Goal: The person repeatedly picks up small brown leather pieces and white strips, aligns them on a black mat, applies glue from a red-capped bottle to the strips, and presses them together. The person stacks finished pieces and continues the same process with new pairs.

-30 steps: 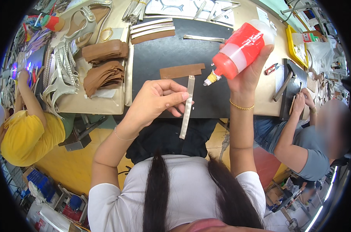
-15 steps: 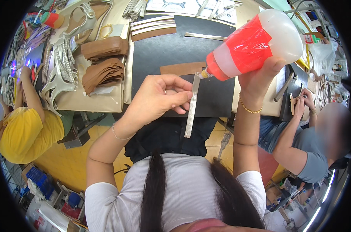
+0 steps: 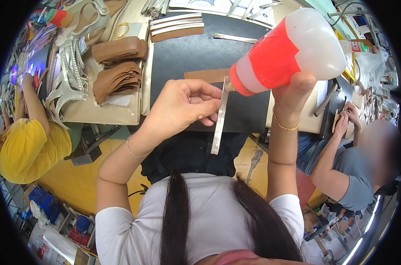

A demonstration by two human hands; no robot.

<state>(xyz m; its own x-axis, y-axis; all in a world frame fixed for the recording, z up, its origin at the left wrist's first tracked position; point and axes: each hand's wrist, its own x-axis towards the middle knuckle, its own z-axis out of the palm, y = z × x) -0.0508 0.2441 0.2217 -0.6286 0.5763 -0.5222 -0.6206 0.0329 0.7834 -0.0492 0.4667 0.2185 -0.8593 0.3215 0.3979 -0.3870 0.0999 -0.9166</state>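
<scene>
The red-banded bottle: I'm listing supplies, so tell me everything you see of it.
The bottle is rounded, whitish and translucent, apparently plastic, with a wide red band, a red cap and a small nozzle. The right hand holds it above the black board, tilted, base up to the right, nozzle down to the left. The nozzle is at the upper end of the pale strip; whether they touch is unclear.

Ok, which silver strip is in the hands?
The silver strip in the left hand, its upper end by the bottle; the other strips lie on the table.
</scene>
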